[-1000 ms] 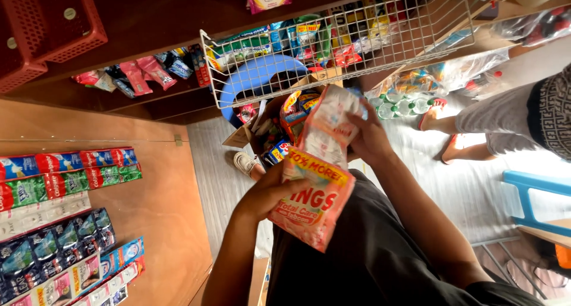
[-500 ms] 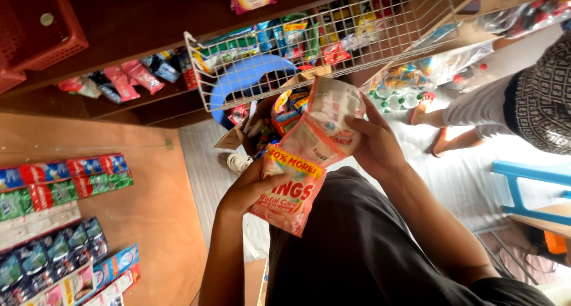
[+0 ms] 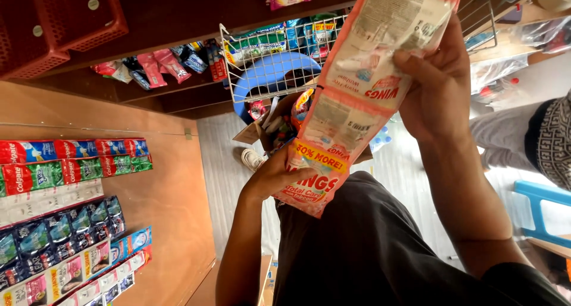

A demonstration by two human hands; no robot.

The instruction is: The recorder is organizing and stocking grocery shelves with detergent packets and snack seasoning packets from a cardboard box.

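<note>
A long strip of joined pink sachet packets (image 3: 351,98) stretches between both hands in the head view. My right hand (image 3: 437,80) grips its upper end, raised high near the top of the frame. My left hand (image 3: 276,175) pinches the lower end, just above my dark shirt. The strip hangs slanted, printed sides partly facing me.
A white wire basket (image 3: 267,56) of packets hangs ahead, with a blue stool (image 3: 264,74) and an open cardboard box (image 3: 267,127) below it. Rows of sachet strips (image 3: 65,193) lie on a wooden counter (image 3: 166,205) at left. Red crates (image 3: 53,20) sit top left. Another person (image 3: 535,139) stands at right.
My right hand has lifted the upper end of the strip up and toward the camera, unfolding it longer. My left hand stays at the lower end.
</note>
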